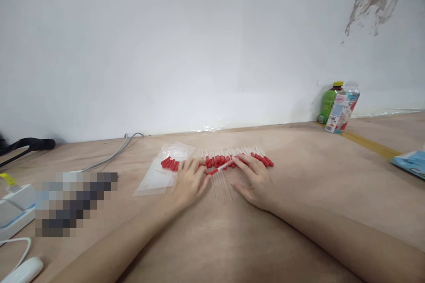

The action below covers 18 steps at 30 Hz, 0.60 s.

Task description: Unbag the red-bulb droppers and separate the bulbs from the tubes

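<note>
Between my hands is a slim stick with a red sleeve-like tip. The thumb and forefinger of my left hand are closed on its red end. My right hand has its thumb and forefinger apart; the forefinger is at the stick's pale end, perhaps touching it. Behind both hands lies a row of thin pale sticks with red tips, partly covered by my fingers. Several bare thin sticks lie on the table between my hands. More red pieces rest by my left hand.
A clear plastic bag lies flat under the left-hand red pieces. A green bottle and a printed carton stand by the wall. At left are a power strip, a grey cable and a blurred patch. A blue packet lies far right.
</note>
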Tool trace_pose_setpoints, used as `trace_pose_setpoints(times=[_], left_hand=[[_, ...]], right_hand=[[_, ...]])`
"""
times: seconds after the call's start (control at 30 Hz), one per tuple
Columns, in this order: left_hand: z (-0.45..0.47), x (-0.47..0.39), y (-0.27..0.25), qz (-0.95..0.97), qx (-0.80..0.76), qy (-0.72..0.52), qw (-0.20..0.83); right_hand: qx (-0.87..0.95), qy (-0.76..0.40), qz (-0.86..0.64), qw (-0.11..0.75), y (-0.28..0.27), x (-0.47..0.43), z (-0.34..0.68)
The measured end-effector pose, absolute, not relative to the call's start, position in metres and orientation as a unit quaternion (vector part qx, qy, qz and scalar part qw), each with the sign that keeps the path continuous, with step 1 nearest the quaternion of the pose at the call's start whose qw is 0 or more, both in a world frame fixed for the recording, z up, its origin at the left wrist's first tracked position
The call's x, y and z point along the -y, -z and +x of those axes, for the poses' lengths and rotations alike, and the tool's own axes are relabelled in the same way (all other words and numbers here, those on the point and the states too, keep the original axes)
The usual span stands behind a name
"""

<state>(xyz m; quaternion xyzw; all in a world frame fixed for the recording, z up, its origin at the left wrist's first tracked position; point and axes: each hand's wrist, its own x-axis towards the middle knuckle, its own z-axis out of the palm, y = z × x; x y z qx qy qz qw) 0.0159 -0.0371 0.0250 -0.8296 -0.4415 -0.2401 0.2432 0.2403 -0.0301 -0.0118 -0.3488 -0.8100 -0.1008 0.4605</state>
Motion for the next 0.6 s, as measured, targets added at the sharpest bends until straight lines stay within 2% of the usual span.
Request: trace_pose_setpoints(times=[0.17, 0.6], left_hand=[[0.023, 0.049, -0.006, -0.848, 0.39, 0.279, 0.226], [0.038, 0.043, -0.007, -0.891, 0.312, 0.306, 0.121]], right_hand=[[0.86, 0.11, -0.302, 0.397, 0.011, 0.029, 0.242], [0.886, 0.057, -0.256, 0.383, 0.008, 0.032, 0.239]])
